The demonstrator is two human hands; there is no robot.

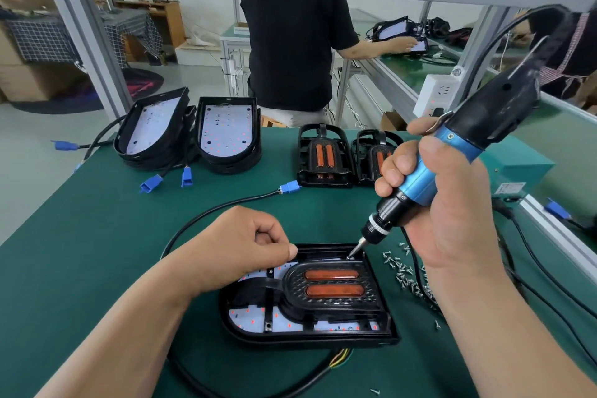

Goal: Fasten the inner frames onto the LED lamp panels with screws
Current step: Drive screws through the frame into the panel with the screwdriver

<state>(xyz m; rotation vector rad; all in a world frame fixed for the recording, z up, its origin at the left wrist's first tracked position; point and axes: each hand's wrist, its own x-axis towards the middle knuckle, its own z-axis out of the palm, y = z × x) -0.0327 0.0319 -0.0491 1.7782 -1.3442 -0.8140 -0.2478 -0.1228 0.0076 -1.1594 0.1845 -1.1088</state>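
An LED lamp panel [245,320] lies on the green mat in front of me, with a black inner frame [332,297] carrying two orange reflectors seated in it. My right hand [445,213] grips a blue and black electric screwdriver [429,171]; its bit touches the frame's far right corner. My left hand [245,245] rests on the panel's far edge with curled fingers and the thumb pressed against the forefinger; what it pinches cannot be seen. Loose screws [407,275] lie scattered right of the panel.
Two stacks of bare LED panels [226,132] with blue connectors stand at the back left, two inner frames [323,155] at the back middle. A black cable [206,216] loops around the panel. A teal box [517,168] sits right. A person in black stands behind the bench.
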